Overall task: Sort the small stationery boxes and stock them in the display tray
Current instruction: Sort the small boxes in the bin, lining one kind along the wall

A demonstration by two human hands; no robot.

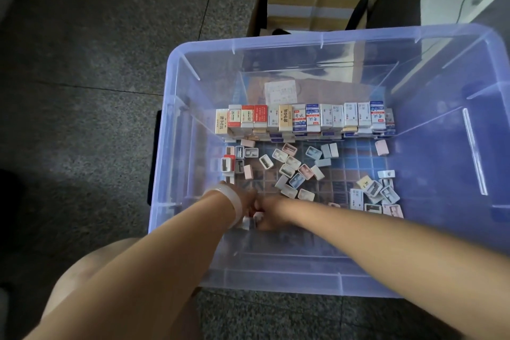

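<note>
Both forearms reaching down into the large translucent bluish plastic bin [276, 44], wrists nearly touching over its near-left floor. Left hand [247, 205], with a pale translucent bangle [234, 201] round the wrist, turned inward and half hidden behind the right. Right hand [269, 214] knuckles-up, fingers curled down and inward. Between the two sets of fingers, a couple of small white stationery boxes [252, 219], pressed close on both sides; cannot tell which hand actually grasps them, or whether the left fingers are clenched or slack.

Just beyond the fingertips, loosely scattered pastel pink, blue and white small boxes [292, 171] lying at all angles on the gridded floor. Further right of the right hand, another loose cluster of the same small boxes [378, 193]. To the left and ahead of the left fingers, a tidier little group of upright small boxes [234, 159] by the wall. Well beyond the fingers, a neat row of printed rectangular cartons [303, 119] stacked against the far side. Speckled grey stone floor [82, 63] outside.
</note>
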